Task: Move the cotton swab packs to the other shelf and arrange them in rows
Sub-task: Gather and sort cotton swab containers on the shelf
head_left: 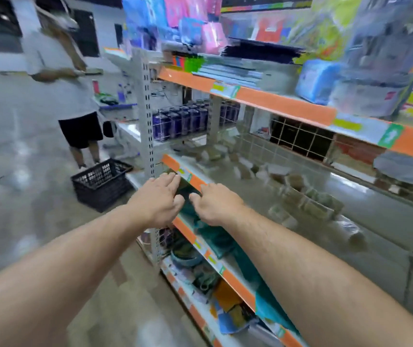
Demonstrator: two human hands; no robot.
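Grey perforated steel upright post (147,108): to its right run white metal shelf boards with orange front strips (270,102), backed by a white wire-grid panel (298,141). Left of the post, a glossy grey concrete floor (20,196) with pale light reflections bears a black lattice-sided plastic crate (100,182) near the post's foot. Farther left beyond the post, a pale wall (105,21) with a dark rectangular doorway (86,33); a person in a grey shirt and black shorts (60,78) stands before it.

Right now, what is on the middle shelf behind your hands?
Small greenish packs lie scattered on the middle shelf, most toward the right; blur hides their labels. The left hand and right hand cover the front-left edge, so anything there is unseen.
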